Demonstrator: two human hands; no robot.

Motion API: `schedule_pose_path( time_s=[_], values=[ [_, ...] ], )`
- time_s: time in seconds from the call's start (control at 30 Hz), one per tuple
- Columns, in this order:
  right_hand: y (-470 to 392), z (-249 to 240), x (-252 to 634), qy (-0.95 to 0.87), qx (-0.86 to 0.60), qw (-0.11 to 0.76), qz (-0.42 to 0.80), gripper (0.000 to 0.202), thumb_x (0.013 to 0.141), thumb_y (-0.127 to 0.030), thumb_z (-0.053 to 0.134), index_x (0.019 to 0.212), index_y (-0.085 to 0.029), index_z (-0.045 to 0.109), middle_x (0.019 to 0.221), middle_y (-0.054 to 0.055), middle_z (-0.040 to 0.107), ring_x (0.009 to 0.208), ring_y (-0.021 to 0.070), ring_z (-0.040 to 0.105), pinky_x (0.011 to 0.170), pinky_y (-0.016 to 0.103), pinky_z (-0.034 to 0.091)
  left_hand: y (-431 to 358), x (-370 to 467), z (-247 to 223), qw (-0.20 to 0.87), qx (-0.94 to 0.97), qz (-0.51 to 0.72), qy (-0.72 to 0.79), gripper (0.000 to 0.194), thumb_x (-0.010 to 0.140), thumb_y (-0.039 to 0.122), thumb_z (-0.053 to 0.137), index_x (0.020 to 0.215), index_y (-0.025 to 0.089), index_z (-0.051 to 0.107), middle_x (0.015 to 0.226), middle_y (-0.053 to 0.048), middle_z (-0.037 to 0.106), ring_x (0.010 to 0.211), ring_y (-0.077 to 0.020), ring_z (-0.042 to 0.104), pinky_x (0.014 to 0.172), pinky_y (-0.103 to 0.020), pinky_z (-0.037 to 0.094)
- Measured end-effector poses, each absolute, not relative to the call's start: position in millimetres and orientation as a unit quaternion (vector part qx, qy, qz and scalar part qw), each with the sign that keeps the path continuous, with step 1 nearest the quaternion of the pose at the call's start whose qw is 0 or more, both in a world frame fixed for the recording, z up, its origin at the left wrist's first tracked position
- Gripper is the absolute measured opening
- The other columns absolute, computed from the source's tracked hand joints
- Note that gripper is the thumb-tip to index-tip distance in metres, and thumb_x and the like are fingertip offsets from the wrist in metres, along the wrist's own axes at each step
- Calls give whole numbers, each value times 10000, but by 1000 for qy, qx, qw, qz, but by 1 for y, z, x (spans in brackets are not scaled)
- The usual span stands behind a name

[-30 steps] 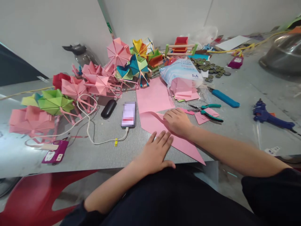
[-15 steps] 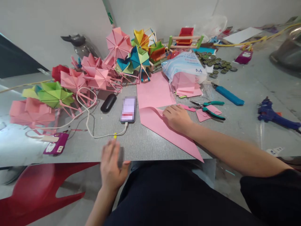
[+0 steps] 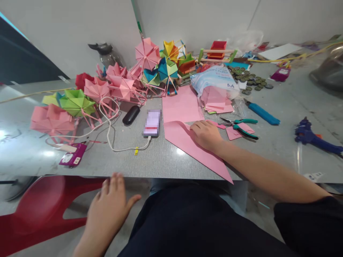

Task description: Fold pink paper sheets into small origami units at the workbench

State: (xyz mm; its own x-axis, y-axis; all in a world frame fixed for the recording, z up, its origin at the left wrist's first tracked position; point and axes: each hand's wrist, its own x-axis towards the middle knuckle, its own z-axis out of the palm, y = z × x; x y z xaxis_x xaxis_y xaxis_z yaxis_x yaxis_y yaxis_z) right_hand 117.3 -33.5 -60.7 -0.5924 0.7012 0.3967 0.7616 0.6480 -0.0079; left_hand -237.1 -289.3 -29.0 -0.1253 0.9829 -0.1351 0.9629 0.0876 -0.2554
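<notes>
My right hand [image 3: 206, 135] rests on a pink sheet of paper [image 3: 187, 139], its fingers bent and close together at the sheet's upper edge. There the paper bows up slightly; the fingertips' underside is hidden. This sheet slants down past the table's front edge. Another pink sheet [image 3: 179, 107] lies flat just behind it. My left hand [image 3: 108, 203] is in the air by the front edge, fingers stretched out and thumb apart, holding nothing. Green-handled pliers [image 3: 242, 126] and small pink paper pieces [image 3: 235, 132] lie right of my right hand.
A phone [image 3: 152, 122] on a white cable and a black case [image 3: 131, 115] lie left of the sheets. Behind stand several folded-paper models [image 3: 123, 87]. A plastic bag [image 3: 214, 80] of pink paper, a blue-handled cutter [image 3: 264, 113], a blue glue gun [image 3: 313, 137] and a red stool [image 3: 40, 203] surround.
My left hand has moved down and left, away from the table edge. My right hand stays on the pink sheet. The view has shifted slightly.
</notes>
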Motion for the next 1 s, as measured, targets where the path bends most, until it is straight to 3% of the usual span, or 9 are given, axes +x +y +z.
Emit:
schedule_pose_path(
  time_s=[0.1,0.23,0.5,0.6,0.67,0.73,0.83,0.9,1.0],
  values=[
    [-35,-61,116,-882,-418,202,-83,234,1068,-187,565,1011,-141,787,1018,136,803,929,257,648,821,374,371,-286,-243,-2,27,-614,137,-777,813,1101,636,353,1482,-24,638,1233,-323,800,1024,-466,816,934,-613,632],
    [-37,-61,116,-878,-415,221,-89,232,1053,-153,566,989,-138,788,1010,140,800,930,254,651,812,368,380,-232,-192,8,-10,-800,-22,-599,636,1147,577,380,1490,117,654,1491,-223,723,1363,-377,716,1132,-546,585],
    [-30,-66,120,-871,-425,237,-70,209,1033,-110,575,1029,-155,780,1010,124,802,940,256,653,832,362,395,-137,-66,-22,-76,-942,30,-326,1079,1015,848,502,1719,42,364,1818,-251,292,1733,-353,240,1392,-497,246],
    [-31,-66,119,-868,-431,243,-46,213,1022,-109,581,1078,-140,785,1035,134,806,944,256,654,850,374,396,-144,-74,-27,-61,-906,47,-415,1183,954,898,553,1717,15,356,1801,-290,313,1695,-419,318,1356,-553,299],
    [-32,-65,118,-870,-431,238,-35,214,1006,-99,586,1071,-134,787,1052,141,808,949,255,654,852,380,391,-159,-90,-21,-13,-852,35,-522,1103,957,871,587,1627,0,502,1678,-341,502,1578,-479,491,1262,-614,406],
    [-33,-63,117,-871,-434,229,-30,211,1001,-97,588,1059,-127,788,1046,146,806,945,252,651,845,381,385,-176,-106,-8,49,-772,36,-632,862,997,810,591,1363,43,731,1323,-323,763,1230,-491,739,1132,-668,486],
    [-33,-60,117,-872,-438,216,-29,209,1011,-102,583,1050,-120,788,1037,149,801,935,250,649,831,381,377,-194,-117,11,50,-739,41,-670,715,1100,722,440,982,119,807,839,-196,789,822,-384,790,879,-548,592],
    [-33,-60,117,-873,-439,212,-31,208,1017,-106,582,1044,-124,787,1039,148,801,931,251,649,823,381,374,-196,-113,16,41,-753,-3,-657,697,1128,681,388,994,131,794,858,-182,791,813,-367,783,808,-509,602],
    [-33,-60,117,-874,-435,214,-35,204,1026,-118,583,1037,-135,786,1053,144,805,941,254,652,825,379,376,-185,-97,5,-3,-832,-81,-548,618,1147,618,406,1320,125,736,1257,-201,806,1125,-346,781,989,-487,604]
  ],
)
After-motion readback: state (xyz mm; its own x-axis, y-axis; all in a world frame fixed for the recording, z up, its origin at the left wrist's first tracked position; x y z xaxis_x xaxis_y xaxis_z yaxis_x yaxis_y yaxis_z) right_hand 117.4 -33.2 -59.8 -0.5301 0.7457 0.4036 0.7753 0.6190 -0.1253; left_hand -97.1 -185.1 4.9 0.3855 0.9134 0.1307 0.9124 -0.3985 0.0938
